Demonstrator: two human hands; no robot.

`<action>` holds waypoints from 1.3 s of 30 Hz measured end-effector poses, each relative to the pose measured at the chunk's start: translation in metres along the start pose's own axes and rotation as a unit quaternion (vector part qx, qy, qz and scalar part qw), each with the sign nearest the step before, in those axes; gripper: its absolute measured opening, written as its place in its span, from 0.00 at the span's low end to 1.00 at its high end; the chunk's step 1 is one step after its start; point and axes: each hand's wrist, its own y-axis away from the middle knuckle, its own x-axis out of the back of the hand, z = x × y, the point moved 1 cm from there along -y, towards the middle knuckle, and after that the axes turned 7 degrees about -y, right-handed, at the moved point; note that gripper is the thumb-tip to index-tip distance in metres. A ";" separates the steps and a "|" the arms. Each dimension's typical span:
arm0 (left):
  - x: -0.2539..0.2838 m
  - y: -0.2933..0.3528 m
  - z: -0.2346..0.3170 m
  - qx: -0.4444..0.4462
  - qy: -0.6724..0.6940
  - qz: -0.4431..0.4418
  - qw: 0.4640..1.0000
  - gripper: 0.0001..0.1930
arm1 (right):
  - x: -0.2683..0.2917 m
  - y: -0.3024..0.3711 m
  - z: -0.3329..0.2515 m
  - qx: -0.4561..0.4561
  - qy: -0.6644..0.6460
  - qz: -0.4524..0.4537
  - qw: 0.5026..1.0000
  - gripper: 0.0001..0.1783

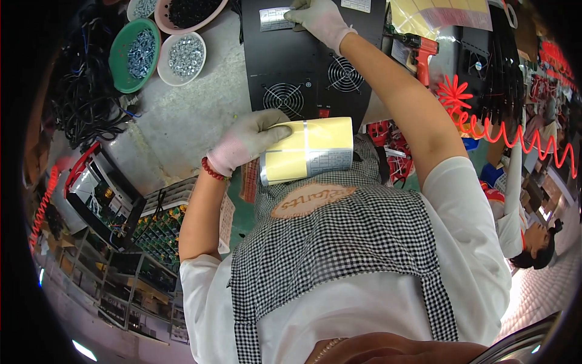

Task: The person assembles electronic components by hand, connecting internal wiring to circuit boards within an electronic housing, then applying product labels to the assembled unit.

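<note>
My left hand (247,143), in a pale work glove, grips a roll of labels (324,136) with yellow backing in front of my apron. Part of the roll shows silver printed labels. Over the black metal case (257,67) reaches my gloved right hand (321,23). Its fingers are closed at the right edge of a silver label (274,20), which lies flat against the case's upper left. A second pale label (356,5) is at the case's top right. Two round fan grilles (283,100) and a small red switch (324,113) are on its near part.
Bowls of screws (142,53), nuts (185,59) and black parts (185,11) stand at the far left. Black cables (85,103) lie beside them. A red power driver (423,54) and coiled red hose (485,128) are at right. Another person (524,236) is farther right.
</note>
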 end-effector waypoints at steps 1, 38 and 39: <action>0.000 0.003 -0.008 -0.003 0.010 0.008 1.000 0.11 | -0.013 0.008 -0.020 -0.004 -0.002 -0.012 1.000 0.12; -0.003 0.024 -0.019 -0.012 0.130 0.058 0.990 0.17 | -0.011 0.029 -0.043 -0.264 -0.479 -0.126 0.828 0.28; 0.006 0.031 -0.019 -0.004 0.168 0.082 0.982 0.16 | 0.006 0.032 -0.043 -0.203 -0.398 -0.112 0.888 0.30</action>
